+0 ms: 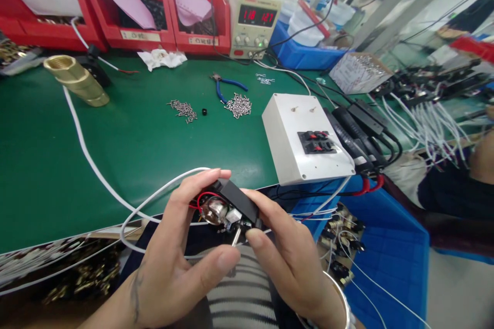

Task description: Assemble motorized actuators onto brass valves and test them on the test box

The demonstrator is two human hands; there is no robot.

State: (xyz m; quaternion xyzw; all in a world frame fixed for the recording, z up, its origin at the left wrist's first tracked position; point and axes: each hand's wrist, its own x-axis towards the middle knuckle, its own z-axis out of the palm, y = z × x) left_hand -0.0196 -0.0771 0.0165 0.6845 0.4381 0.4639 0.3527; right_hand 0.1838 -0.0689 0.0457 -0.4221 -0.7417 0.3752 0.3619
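Note:
Near the table's front edge, my left hand (177, 252) and my right hand (287, 254) hold a small black plastic housing (237, 198) between them. Its open side shows a round silver motor (214, 211), a red wire (204, 195) and small white parts. A thin metal shaft (236, 237) sticks out toward my left thumb, whose tip is close to its end. My left fingers wrap the far left side; my right fingers and thumb grip the right end. A white cable (154, 193) loops beside my left hand. The housing's underside is hidden.
On the green table (127, 128) lie screw piles (238, 106), blue-handled cutters (231, 83) and a brass valve body (77, 79). A white switch box (304, 139) stands right, a power supply (252, 15) behind. Red bins (142, 41) line the back; a blue crate (401, 247) sits below right.

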